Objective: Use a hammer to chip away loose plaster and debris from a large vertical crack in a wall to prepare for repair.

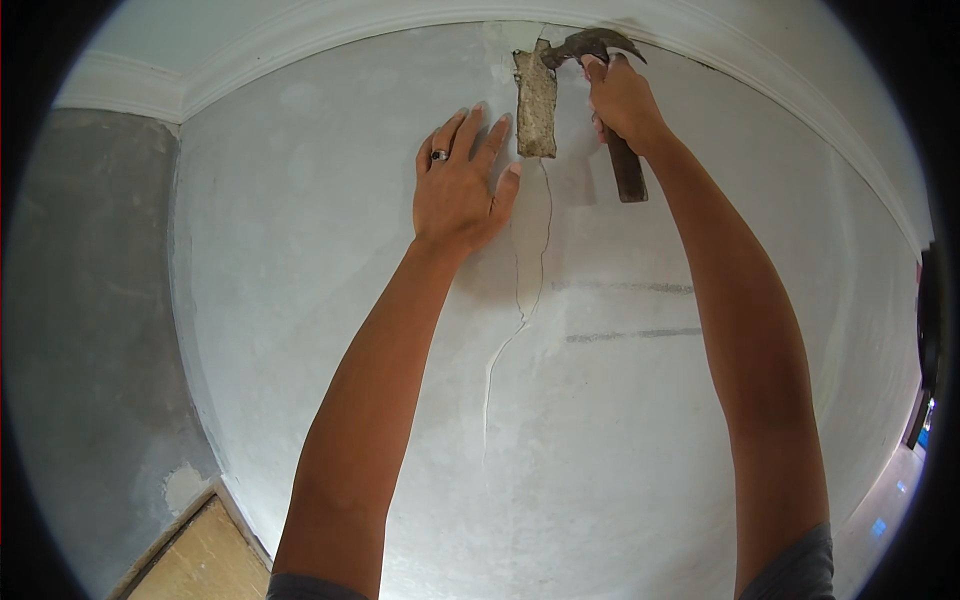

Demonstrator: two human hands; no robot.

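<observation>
A claw hammer (628,172) with a dark handle is gripped high, close below its head, by my right hand (625,100). Its head lies against the upper right edge of a chipped-out strip (537,105), where rough brownish material shows in the grey wall (620,430). Just left of that strip, my left hand (460,185) rests on the wall with fingers spread and a ring on one of them. From the strip's lower end a thin crack (545,215) runs down, joined by a second line, and continues lower as a whitish crack (488,390).
White moulding (330,25) borders the wall along the ceiling. Two dark smudged lines (635,335) cross the wall below my right hand. At left stands a darker grey wall (90,300), with a wooden panel (205,550) at the bottom. A dark object (928,330) shows at the right edge.
</observation>
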